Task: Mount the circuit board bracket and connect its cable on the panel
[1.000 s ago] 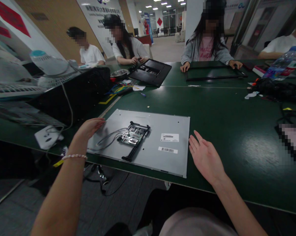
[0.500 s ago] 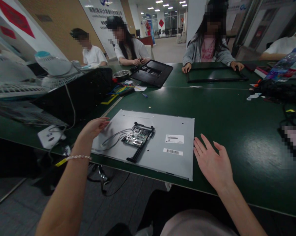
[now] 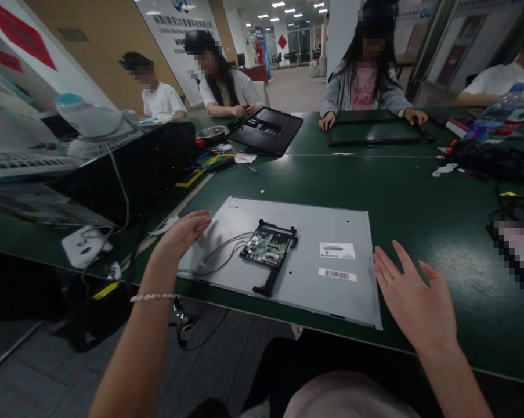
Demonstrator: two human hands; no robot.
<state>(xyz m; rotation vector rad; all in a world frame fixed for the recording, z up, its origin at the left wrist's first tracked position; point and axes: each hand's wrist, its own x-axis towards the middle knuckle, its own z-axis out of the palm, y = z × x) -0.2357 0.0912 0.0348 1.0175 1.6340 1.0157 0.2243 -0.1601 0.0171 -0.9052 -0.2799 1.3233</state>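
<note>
A flat silver display panel [image 3: 307,226] lies back side up at the table's near edge, with two white labels on its right half. On it rests a green circuit board [image 3: 265,247] in a black bracket [image 3: 273,278], and grey cables [image 3: 218,255] run from the board to the left. My left hand [image 3: 185,235] is at the panel's left edge, fingers stretched out; whether they touch it I cannot tell. Palm turned inward, my right hand [image 3: 418,296] stands open at the right edge, fingertips against or very near it.
A large black screen [image 3: 148,168] leans on the left, with a white box [image 3: 85,247] before it. Across the green table [image 3: 314,180], co-workers handle a black casing [image 3: 270,132] and a black frame [image 3: 381,139]. A bottle [image 3: 494,116] and black cables [image 3: 492,159] lie right.
The panel, with the board and cables on it, has slid to the right along the table. Both my hands have moved right with it. A white scrap now shows left of the panel.
</note>
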